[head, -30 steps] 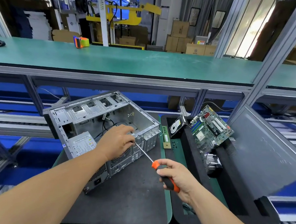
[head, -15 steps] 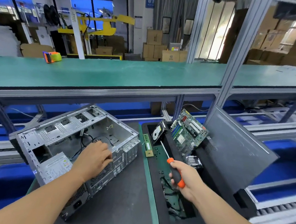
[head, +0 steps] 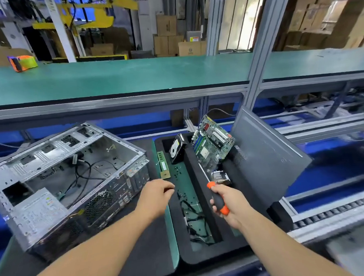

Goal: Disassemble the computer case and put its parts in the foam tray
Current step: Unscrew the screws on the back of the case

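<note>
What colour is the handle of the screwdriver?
Black with orange ends, seen in the head view.

Head-worn view, looking down, workbench close

Bright, even light; blurred, warped edges

A green shelf [head: 131, 77] on grey aluminium posts [head: 263, 49] runs across above the table. Behind it stand stacked cardboard boxes [head: 167, 39], a yellow frame [head: 98, 13] and bright curtained windows [head: 236, 19].
</note>
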